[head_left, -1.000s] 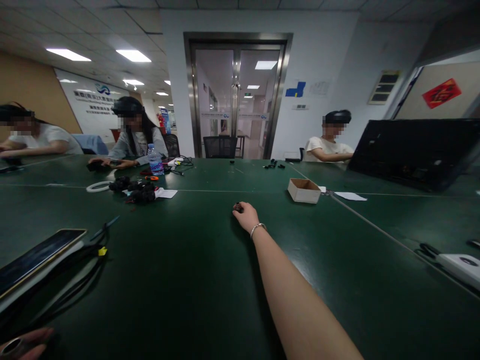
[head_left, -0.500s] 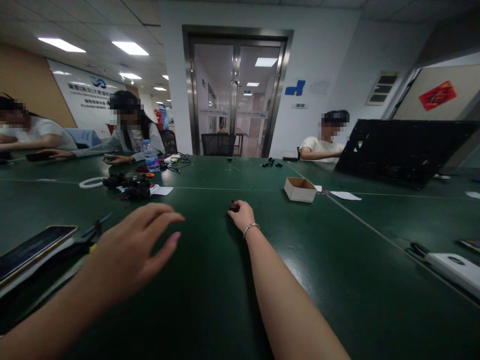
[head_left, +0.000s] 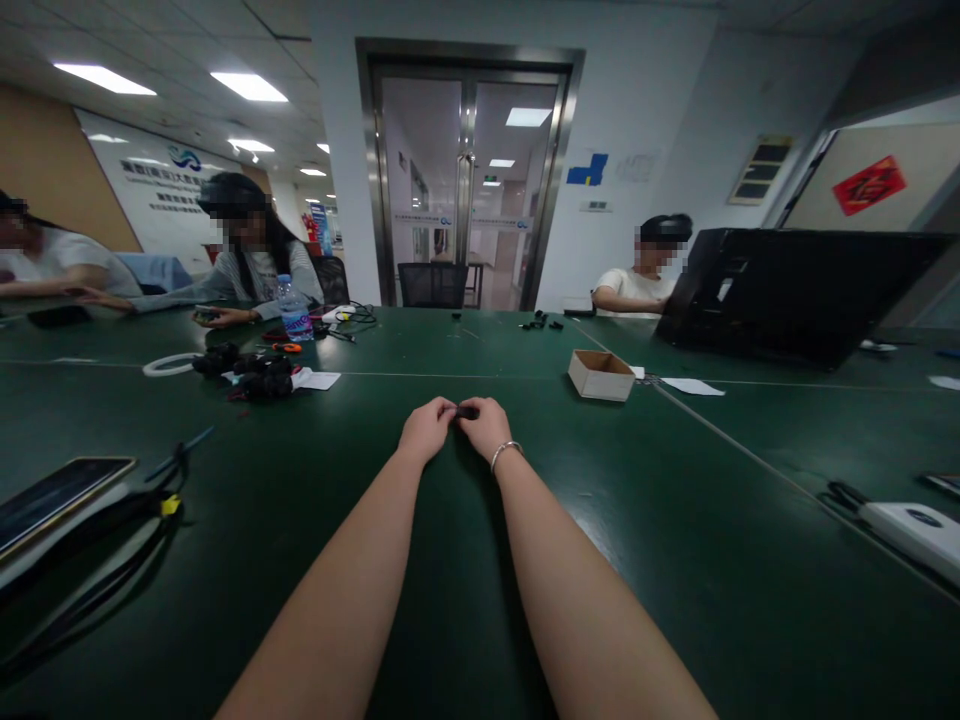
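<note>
Left hand has joined right hand — gripping small black part.

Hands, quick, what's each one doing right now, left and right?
Left hand: closed, fingertips pinching the small black part.
Right hand: closed, pinching the same part from the other side.

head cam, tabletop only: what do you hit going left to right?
phone → white ring → water bottle → left hand → small black part → right hand → cardboard box → white device
</note>
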